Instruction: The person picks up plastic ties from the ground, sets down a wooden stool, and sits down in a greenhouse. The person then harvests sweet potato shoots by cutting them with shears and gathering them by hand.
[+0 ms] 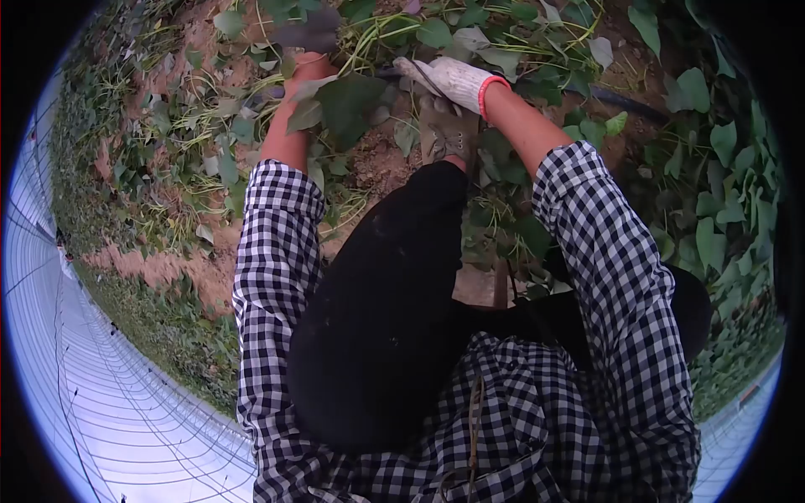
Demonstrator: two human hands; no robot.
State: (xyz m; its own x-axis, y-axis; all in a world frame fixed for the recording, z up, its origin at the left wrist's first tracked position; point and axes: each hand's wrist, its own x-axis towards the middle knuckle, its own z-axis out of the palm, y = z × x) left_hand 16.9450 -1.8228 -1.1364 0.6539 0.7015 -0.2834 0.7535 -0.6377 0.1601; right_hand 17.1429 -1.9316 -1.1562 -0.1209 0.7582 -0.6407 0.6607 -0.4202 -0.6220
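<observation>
My right hand [453, 81] wears a white knitted glove with a red cuff. Its fingers are drawn together around a thin dark vine stem [428, 77], just above my brown shoe [443, 132]. To the left, my left hand [312, 57] reaches in among the vines, largely covered by a big green leaf [350, 107] and other foliage. A dark shape [309, 30] lies over where its fingers would be; whether that is a glove or a leaf, I cannot make out. Heart-shaped leaves and pale green stems [377, 33] surround both hands.
A black hose or pipe [625, 102] runs along the soil behind my hands. Reddish-brown soil [377, 159] shows between the plants. My bent knee [377, 277] in black trousers fills the middle. Dense vines grow on the right [713, 193]; a greenhouse roof [126, 402] curves at lower left.
</observation>
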